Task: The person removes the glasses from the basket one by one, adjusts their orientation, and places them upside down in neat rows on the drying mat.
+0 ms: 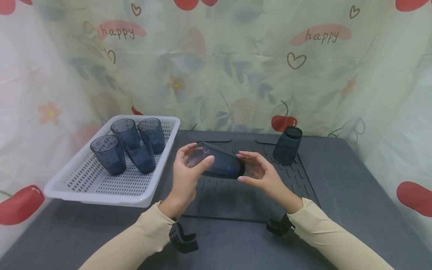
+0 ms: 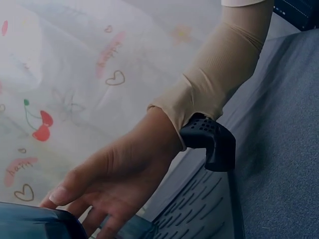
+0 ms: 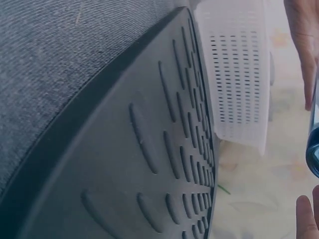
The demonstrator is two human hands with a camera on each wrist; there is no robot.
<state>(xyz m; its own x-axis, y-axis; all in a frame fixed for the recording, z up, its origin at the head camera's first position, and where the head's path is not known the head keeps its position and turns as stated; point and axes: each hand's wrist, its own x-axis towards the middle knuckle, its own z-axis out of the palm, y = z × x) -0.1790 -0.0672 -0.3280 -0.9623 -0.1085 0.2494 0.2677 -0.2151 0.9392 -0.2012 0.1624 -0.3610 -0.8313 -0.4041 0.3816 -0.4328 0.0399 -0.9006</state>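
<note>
A tinted blue-grey drinking glass [image 1: 221,161] is held in the air over the black ridged mat [image 1: 216,210], lying nearly sideways with its base toward the right. My left hand [image 1: 185,172] grips it near the rim, thumb on the near side. Beside the dark base is my right hand [image 1: 266,176], thumb and fingers spread and fairly straight around that end. The right wrist view shows right-hand fingertips [image 3: 304,219] a little apart from the base [image 3: 314,154]. In the left wrist view, the right hand [image 2: 119,174] reaches behind the glass [image 2: 40,221].
To the left, a white perforated basket [image 1: 148,195] contains several matching glasses [image 1: 108,155] standing upright. Another glass [image 1: 287,146] stands upside down on the mat's back right. A patterned curtain [image 1: 216,75] encloses the grey table [image 1: 354,210] at the back and sides.
</note>
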